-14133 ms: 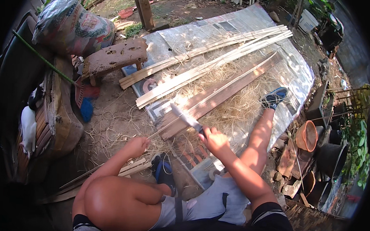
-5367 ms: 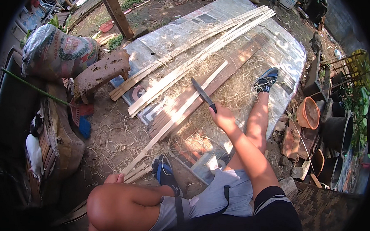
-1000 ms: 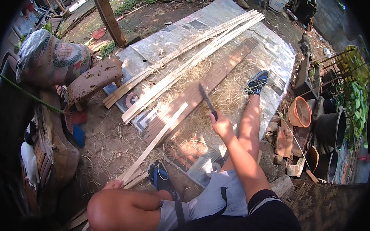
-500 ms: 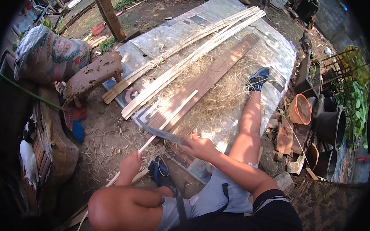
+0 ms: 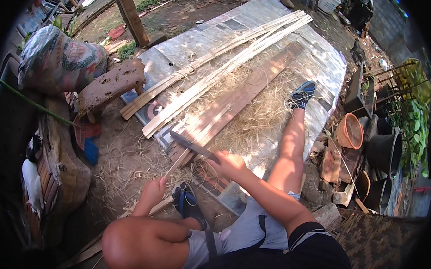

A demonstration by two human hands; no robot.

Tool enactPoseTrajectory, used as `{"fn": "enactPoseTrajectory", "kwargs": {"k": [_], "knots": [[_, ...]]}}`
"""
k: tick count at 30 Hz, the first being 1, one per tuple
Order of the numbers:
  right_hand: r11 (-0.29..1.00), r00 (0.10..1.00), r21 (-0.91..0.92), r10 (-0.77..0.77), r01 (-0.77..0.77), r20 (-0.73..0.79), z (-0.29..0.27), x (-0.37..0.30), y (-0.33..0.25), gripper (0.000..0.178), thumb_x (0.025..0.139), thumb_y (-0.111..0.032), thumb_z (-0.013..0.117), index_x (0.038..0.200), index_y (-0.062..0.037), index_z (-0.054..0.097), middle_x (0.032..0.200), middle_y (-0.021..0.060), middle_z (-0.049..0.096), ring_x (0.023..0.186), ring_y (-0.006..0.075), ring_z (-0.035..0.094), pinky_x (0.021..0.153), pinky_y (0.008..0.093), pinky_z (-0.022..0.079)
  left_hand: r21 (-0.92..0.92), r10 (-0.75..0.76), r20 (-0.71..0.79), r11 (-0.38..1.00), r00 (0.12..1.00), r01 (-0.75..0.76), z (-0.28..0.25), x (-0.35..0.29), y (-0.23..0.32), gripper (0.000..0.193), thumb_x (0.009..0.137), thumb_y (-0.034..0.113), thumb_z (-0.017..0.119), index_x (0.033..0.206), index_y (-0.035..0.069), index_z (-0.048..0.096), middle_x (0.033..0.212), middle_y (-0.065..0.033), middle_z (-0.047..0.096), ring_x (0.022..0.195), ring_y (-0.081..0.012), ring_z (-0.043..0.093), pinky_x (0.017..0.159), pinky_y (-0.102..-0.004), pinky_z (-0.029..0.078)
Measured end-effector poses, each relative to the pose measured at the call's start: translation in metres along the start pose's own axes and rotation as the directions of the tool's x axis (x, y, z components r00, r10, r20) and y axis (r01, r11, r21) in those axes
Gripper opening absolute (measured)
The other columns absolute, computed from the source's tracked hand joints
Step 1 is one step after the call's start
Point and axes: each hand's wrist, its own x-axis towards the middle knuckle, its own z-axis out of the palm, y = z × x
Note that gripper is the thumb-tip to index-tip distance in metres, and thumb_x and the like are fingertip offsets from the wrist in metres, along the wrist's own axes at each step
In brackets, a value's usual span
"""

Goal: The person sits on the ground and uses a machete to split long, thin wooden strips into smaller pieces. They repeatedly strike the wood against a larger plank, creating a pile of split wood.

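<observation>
My right hand (image 5: 231, 166) is closed around the handle of a long-bladed knife (image 5: 193, 144). The blade lies across a thin pale strip, which looks like bamboo (image 5: 207, 129), above a brown wooden plank (image 5: 251, 90). My left hand (image 5: 153, 193) pinches the near end of this strip, just below the plank. The strip slants up and to the right along the plank. Whether the blade's edge bites into it, I cannot tell. Curly pale shavings (image 5: 259, 115) lie heaped around the plank.
Bundles of long pale strips (image 5: 228, 63) lie left of the plank on a grey printed sheet (image 5: 325, 52). My sandalled foot (image 5: 303, 94) rests on the sheet. A stuffed sack (image 5: 60, 63) stands at left, an orange pot (image 5: 349, 130) and dark buckets (image 5: 384, 151) at right.
The knife has moved a little away from me along the strip, and its blade tilts more steeply. My right hand has shifted slightly with it. My left hand stays nearly in place.
</observation>
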Motion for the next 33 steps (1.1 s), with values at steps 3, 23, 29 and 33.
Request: {"fn": "enactPoseTrajectory", "kwargs": {"k": [3,23,29,33], "knots": [[0.994,0.994,0.025,0.107,-0.107,-0.021,0.003,0.004,0.005,0.051,0.103,-0.054,0.05,0.136,-0.0144,0.054,0.104,0.0168,0.069,0.084,0.0372,0.072,0.07,0.0483,0.059,-0.064,-0.015,0.008,0.998,1.0,0.016,0.0,-0.003,-0.001,0.047,0.109,0.035,0.043,0.094,-0.002,0.069,0.079,-0.0269,0.068,0.078,-0.0494,0.065,0.071,-0.0534,0.05],[0.994,0.993,-0.089,-0.079,0.07,-0.093,0.004,-0.016,0.016,0.04,0.101,-0.049,0.059,0.114,-0.0116,0.063,0.087,0.0205,0.071,0.074,0.0386,0.073,0.059,0.0468,0.058,-0.249,-0.284,0.325,0.894,0.902,0.372,-0.018,-0.017,-0.035,0.058,0.109,0.044,0.043,0.083,0.0,0.069,0.066,-0.0089,0.061,0.061,-0.0204,0.059,0.061,-0.0381,0.049],[0.915,0.804,0.134,0.398,-0.379,-0.442,-0.017,0.017,0.128,0.039,0.101,-0.046,0.059,0.108,-0.0091,0.064,0.07,0.0162,0.071,0.066,0.0384,0.071,0.057,0.0488,0.057,-0.417,-0.227,0.493,0.785,0.84,0.457,-0.042,-0.044,-0.07,0.055,0.109,0.047,0.043,0.083,0.003,0.063,0.062,0.0002,0.053,0.053,-0.0113,0.048,0.049,-0.028,0.038],[0.965,0.894,-0.248,-0.186,0.087,-0.408,-0.012,-0.012,0.091,0.041,0.098,-0.05,0.062,0.115,-0.0126,0.066,0.069,0.0123,0.069,0.059,0.0331,0.069,0.052,0.0424,0.056,-0.419,-0.269,0.494,0.759,0.827,0.498,-0.044,-0.044,-0.064,0.052,0.11,0.045,0.044,0.086,0.003,0.063,0.062,0.0,0.053,0.051,-0.0103,0.047,0.049,-0.0275,0.04]]}}
